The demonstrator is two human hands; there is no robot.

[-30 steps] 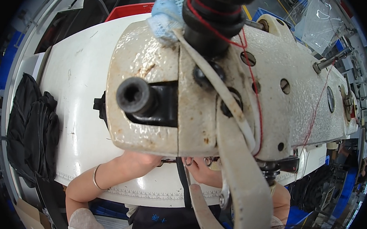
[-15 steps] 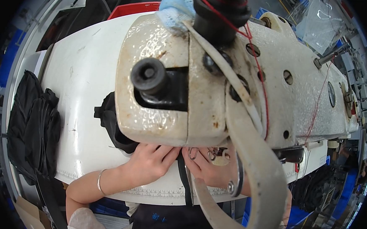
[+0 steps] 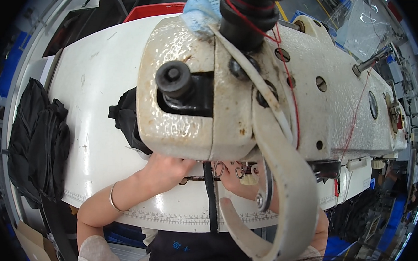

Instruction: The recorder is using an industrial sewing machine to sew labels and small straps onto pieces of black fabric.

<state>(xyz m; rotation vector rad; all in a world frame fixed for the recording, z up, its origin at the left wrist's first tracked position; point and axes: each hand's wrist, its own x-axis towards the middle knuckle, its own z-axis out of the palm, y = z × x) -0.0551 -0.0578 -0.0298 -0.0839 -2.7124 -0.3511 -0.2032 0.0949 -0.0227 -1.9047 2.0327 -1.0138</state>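
Observation:
A white sewing machine (image 3: 189, 134) fills the middle of the view, and both hands reach beneath its head. My left hand (image 3: 168, 172) lies on the white table left of a black zipper strip (image 3: 209, 197); its fingertips are hidden under the machine. On the strip's other side is my right hand (image 3: 237, 180), partly covered by metal thread guides and the curved lever (image 3: 304, 208). Whether either hand grips the strip is hidden. The zipper runs from under the machine down over the table's front edge. Bunched black fabric (image 3: 127, 118) sits left of the machine head.
A pile of black fabric (image 3: 40, 144) lies at the table's left end. A printed ruler strip (image 3: 155, 220) follows the front edge of the table (image 3: 96, 99). Red thread (image 3: 292, 102) runs along the machine, and a red bin (image 3: 154, 11) stands behind.
Both hands have moved forward, farther under the machine head, so the fingers show less. More of the zipper and a dark piece on the table beside it now show. The view has shifted slightly.

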